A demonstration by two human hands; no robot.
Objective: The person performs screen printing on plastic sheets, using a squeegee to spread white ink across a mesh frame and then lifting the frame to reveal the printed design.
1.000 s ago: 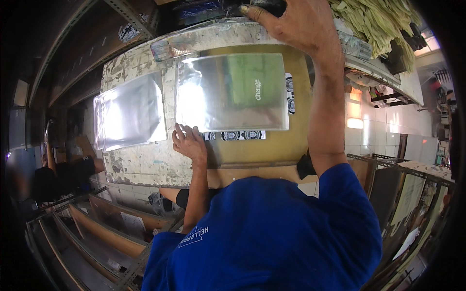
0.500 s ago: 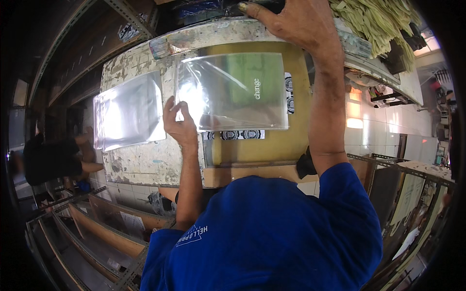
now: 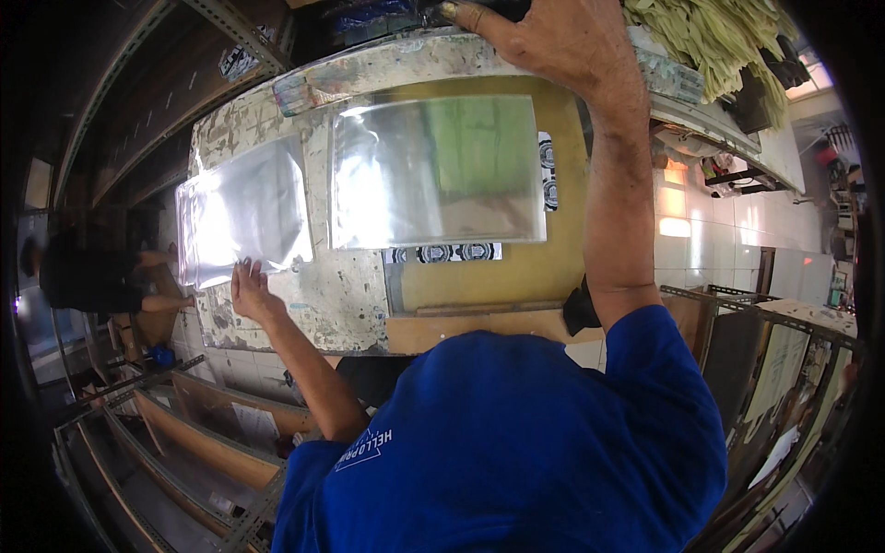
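Observation:
My left hand (image 3: 255, 295) is at the near edge of a clear plastic sheet or stack of sheets (image 3: 253, 198) on the left of the table. Its fingers are loosely spread, with nothing visible between them. Another clear plastic sheet (image 3: 387, 175) lies over a yellow board (image 3: 442, 286) in the middle, and a green area (image 3: 484, 143) shows at its right part. My right hand (image 3: 567, 46) reaches to the far edge, its thumb against a dark object (image 3: 502, 7). The upper edge of the picture cuts off its other fingers.
Black-and-white patterned strips (image 3: 461, 252) stick out from under the middle sheet. Pale yellow-green strips (image 3: 691, 46) are heaped at the far right. Metal shelving (image 3: 203, 452) stands at lower left. Another person (image 3: 92, 276) is beyond the table's left end.
My left hand has let go of the middle sheet's left edge and moved left to the other plastic. The middle sheet lies flatter, and its white lettering no longer shows. My right hand has barely moved.

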